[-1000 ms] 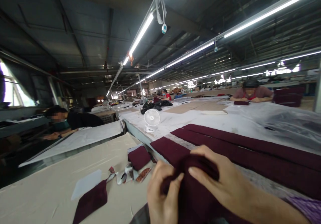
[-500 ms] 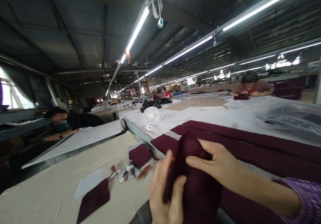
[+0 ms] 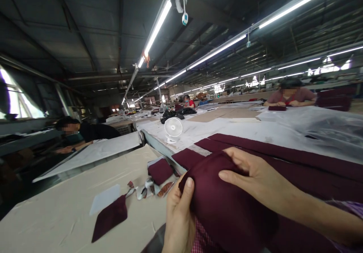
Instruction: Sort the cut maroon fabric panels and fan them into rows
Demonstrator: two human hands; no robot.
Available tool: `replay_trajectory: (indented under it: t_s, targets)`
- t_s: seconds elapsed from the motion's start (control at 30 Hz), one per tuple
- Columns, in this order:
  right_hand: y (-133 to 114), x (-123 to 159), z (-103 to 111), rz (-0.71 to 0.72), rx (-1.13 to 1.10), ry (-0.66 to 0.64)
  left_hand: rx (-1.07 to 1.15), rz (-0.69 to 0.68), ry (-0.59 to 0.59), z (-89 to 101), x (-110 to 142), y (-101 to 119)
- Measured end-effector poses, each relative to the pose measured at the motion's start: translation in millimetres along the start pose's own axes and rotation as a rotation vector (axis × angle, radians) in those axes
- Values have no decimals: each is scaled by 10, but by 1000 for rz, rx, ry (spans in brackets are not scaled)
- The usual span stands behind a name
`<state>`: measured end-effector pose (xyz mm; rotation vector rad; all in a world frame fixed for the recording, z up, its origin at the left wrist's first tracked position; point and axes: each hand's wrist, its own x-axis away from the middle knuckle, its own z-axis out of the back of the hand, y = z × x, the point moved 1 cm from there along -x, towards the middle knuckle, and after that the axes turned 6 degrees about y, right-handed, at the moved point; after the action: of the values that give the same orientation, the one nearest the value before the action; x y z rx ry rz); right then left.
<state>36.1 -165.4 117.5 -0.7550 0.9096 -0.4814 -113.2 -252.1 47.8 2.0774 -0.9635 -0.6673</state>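
Observation:
I hold a dark maroon piece of fabric (image 3: pixel 224 204) up in front of me, spread out fairly flat. My left hand (image 3: pixel 178 215) grips its lower left edge, thumb pressed on the cloth. My right hand (image 3: pixel 255 179) rests on the upper right part, fingers curled over the top edge. Long maroon fabric strips (image 3: pixel 283 162) lie on the table just behind the piece.
On the beige table (image 3: pixel 70 215) to the left lie a small maroon patch (image 3: pixel 110 217), a white card (image 3: pixel 104 199), another maroon piece (image 3: pixel 160 171) and small scraps (image 3: pixel 147 188). A white fan (image 3: pixel 173 128) stands farther back. Other people sit at tables on the left (image 3: pixel 85 132) and far right (image 3: pixel 289 94).
The maroon fabric, bunched between my hands earlier, is now spread open and flatter. My left thumb has shifted to its edge, and my right hand has slid toward the top right.

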Motion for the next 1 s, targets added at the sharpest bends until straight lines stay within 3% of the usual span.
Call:
replay_trajectory:
  t_s: [0.13,0.33,0.47,0.7,1.0]
  targets:
    - [88,31,11,-125,-176,-9,154,141,74,50,76,-12]
    - [154,104,-22,-5,-86,108,254,216,-47,14,230,-197]
    - [125,104,33,46,0,129,273,314,-16,-20,201,-148]
    - [142,107,140,-48,19,-22,299,371,-31,31,215,-7]
    - [109,122,71,-157,-64,-86,305,344,-57,49,213,-28]
